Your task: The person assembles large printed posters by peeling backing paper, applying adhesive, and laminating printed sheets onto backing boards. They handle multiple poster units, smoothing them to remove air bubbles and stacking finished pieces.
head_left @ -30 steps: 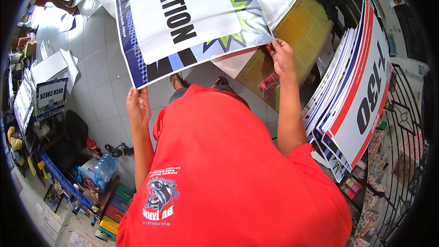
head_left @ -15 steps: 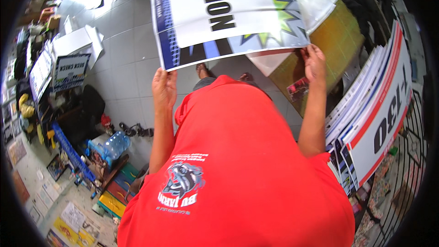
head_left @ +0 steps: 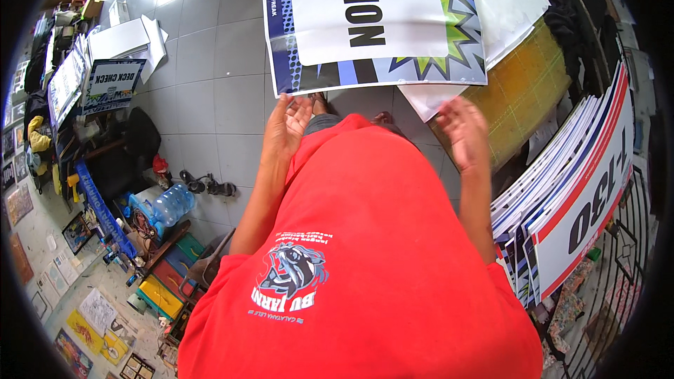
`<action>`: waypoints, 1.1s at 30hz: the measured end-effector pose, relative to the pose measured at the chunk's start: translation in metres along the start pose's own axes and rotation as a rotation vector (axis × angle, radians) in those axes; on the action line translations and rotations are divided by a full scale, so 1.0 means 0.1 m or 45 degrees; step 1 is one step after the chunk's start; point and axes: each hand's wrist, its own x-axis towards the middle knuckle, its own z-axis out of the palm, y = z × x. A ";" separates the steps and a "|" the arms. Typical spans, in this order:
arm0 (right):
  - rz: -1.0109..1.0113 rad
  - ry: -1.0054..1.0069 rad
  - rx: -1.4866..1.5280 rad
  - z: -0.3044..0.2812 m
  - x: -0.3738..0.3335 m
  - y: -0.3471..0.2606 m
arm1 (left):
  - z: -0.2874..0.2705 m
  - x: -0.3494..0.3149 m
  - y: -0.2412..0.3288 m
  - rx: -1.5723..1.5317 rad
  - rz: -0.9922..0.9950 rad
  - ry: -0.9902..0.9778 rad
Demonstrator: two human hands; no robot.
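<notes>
A large printed poster sheet (head_left: 414,35), white with blue borders and green starbursts, lies over a yellow-topped table. My left hand (head_left: 285,126) is at its near left corner, palm turned up and fingers loosely curled apart. Its fingertips meet the sheet's near edge, and I cannot tell if they still touch it. My right hand (head_left: 465,133) is off the sheet, below its near right corner, with fingers spread and slightly blurred over the edge of the yellow table (head_left: 526,84). Pale sheets (head_left: 502,10) show from under the poster.
A thick stack of printed boards (head_left: 583,189) leans at the right beside a black metal rack (head_left: 632,238). At the left are a smaller sign (head_left: 112,84), white boards (head_left: 130,38), a blue water bottle (head_left: 174,203) and black sandals (head_left: 207,184) on the grey tiled floor (head_left: 210,63).
Both hands held the poster's near corners before. My right hand has let go and drawn back toward me; my left grip has loosened. The poster has shifted slightly right in view.
</notes>
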 end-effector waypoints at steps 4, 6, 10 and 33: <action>0.477 -0.334 0.118 0.49 0.02 0.40 | 0.42 -0.11 -0.10 0.304 -0.203 0.001; 0.529 -0.334 0.160 0.61 0.14 0.55 | 0.56 -0.07 -0.19 0.379 -0.240 0.047; 0.504 -0.286 0.175 0.82 0.21 0.65 | 0.59 -0.02 -0.28 0.454 -0.247 0.037; 0.098 -0.119 0.246 0.99 0.24 0.93 | 0.57 -0.02 -0.39 0.266 -0.041 -0.099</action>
